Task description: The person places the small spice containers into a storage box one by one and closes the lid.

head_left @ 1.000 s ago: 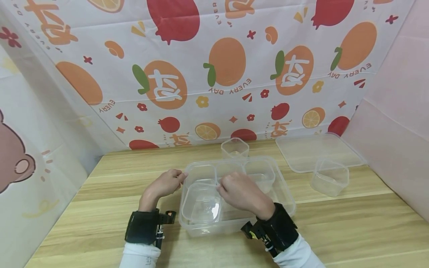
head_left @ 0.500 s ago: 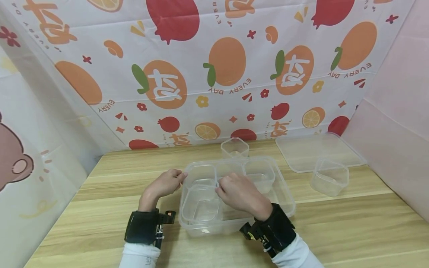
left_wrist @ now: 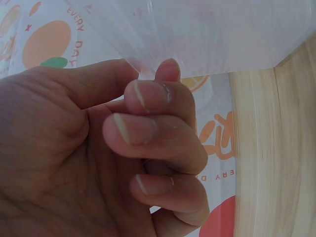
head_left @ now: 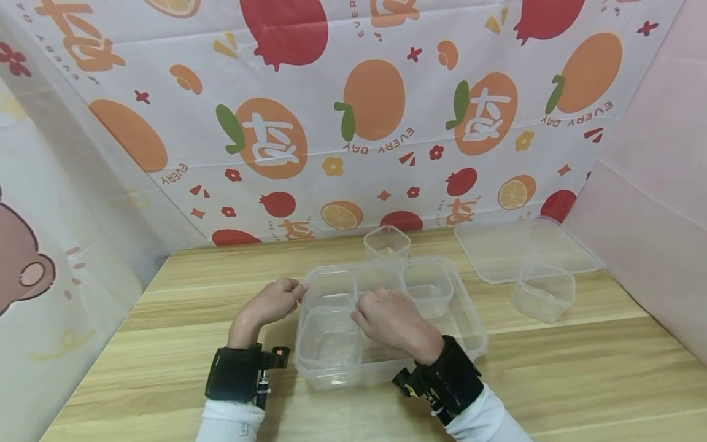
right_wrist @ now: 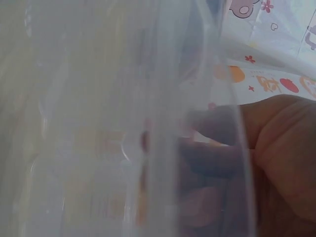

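Note:
A large clear plastic food box (head_left: 381,372) stands on the table, with several small clear boxes inside it. At its left rim, my left hand (head_left: 273,302) pinches the edge between thumb and forefinger; the left wrist view shows the other fingers (left_wrist: 158,136) curled below the plastic. My right hand (head_left: 392,322) reaches into the large box and pinches the rim of the small box (head_left: 330,347) in its front left part. In the right wrist view, blurred translucent plastic covers much of the right hand's fingers (right_wrist: 207,158). Small boxes (head_left: 431,298) also line the back of the large box.
One small clear box (head_left: 386,242) stands behind the large one. Another small box (head_left: 544,294) is to the right, in front of a flat clear lid (head_left: 513,245). A fruit-print cloth (head_left: 375,153) hangs along the table's back edge.
My right hand has shifted slightly left, and the small box in its grip has settled a little lower at the front left. My left hand has stayed on the rim.

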The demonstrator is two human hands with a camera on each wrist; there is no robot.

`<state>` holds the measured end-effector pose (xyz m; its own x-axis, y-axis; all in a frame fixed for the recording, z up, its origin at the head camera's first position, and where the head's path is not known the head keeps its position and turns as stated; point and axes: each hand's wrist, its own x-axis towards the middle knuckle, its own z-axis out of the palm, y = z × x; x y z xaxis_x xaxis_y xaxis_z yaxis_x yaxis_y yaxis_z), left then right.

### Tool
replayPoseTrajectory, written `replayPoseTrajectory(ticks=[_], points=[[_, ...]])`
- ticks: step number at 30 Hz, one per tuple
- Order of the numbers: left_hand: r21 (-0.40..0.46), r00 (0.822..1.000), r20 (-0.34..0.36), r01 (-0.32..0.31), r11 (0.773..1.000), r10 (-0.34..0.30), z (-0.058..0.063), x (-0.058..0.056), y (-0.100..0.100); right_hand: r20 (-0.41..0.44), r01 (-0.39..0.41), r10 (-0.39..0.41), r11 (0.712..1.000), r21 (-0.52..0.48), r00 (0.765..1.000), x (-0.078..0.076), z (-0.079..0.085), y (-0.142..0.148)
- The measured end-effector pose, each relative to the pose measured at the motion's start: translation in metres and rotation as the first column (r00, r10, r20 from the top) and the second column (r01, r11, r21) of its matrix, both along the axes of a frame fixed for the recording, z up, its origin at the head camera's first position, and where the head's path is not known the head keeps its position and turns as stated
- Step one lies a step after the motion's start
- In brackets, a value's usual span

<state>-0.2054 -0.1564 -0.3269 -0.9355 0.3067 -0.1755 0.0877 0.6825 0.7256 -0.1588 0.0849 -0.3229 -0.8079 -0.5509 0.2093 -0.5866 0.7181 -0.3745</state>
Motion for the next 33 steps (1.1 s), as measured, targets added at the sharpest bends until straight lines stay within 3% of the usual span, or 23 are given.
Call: replayPoseTrajectory(ticks=[9,14,20,33], points=[[-0.002,1.0,0.003,0.001,1.0,-0.001,0.0004,-0.0003,0.0004,0.067,-0.038,0.037,0.999,0.013,0.997,0.0019,0.0004,-0.0011],[-0.004,1.0,0.002,0.002,1.0,-0.002,0.0005,-0.0003,0.0007,0.091,-0.056,0.049,0.996,0.07,0.995,0.0031,0.0003,-0.0008],[-0.004,1.0,-0.003,0.008,1.0,-0.008,0.0007,0.0002,0.001,0.065,-0.053,0.046,0.992,0.118,0.997,0.0043,-0.0005,-0.0005],[-0.001,1.0,-0.007,0.006,1.0,-0.006,0.0,0.0,0.0003,-0.002,-0.084,0.085,0.989,0.121,0.996,0.004,-0.003,0.0003]])
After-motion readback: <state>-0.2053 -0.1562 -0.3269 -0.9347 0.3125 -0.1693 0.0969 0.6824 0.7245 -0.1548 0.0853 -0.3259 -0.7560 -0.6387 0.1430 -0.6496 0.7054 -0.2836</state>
